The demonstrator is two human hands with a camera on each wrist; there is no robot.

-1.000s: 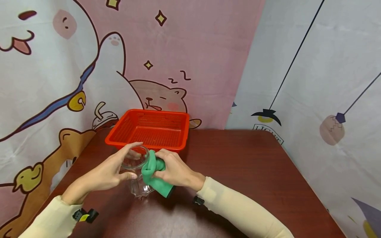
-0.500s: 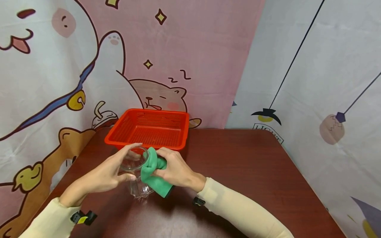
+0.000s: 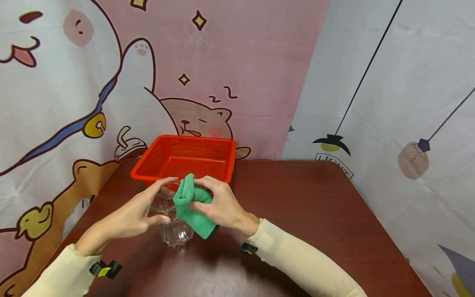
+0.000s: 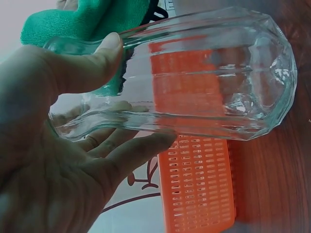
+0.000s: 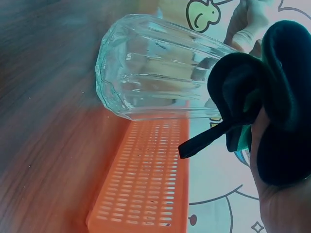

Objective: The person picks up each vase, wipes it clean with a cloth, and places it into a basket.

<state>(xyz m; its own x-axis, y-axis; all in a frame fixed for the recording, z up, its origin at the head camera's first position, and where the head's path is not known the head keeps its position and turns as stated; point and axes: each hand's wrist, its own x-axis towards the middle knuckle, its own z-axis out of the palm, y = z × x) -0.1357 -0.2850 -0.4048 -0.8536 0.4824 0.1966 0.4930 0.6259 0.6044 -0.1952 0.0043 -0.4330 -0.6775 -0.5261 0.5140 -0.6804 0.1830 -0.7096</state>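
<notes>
My left hand (image 3: 135, 216) grips a clear fluted glass vase (image 3: 178, 234) near its mouth, thumb on one side and fingers on the other. Its ribbed body (image 4: 252, 80) spans the left wrist view, mouth toward the palm; I cannot tell whether the base touches the table. In my right hand (image 3: 222, 204) is a bunched green cloth (image 3: 196, 220), pinched between thumb and fingers at the vase's rim. It covers the right part of the mouth. The right wrist view shows the cloth's dark side (image 5: 286, 77) and a black loop (image 5: 206, 141) hanging from it.
Just beyond the vase, a red-orange perforated plastic basket (image 3: 230, 165) stands at the back left of the dark reddish-brown table (image 3: 304, 214). Cartoon-printed curtains (image 3: 267, 74) hang behind the table and along its sides.
My right hand has raised the cloth slightly and shifted it left over the vase's rim, showing more of the lower glass. My left hand keeps its grip almost in place.
</notes>
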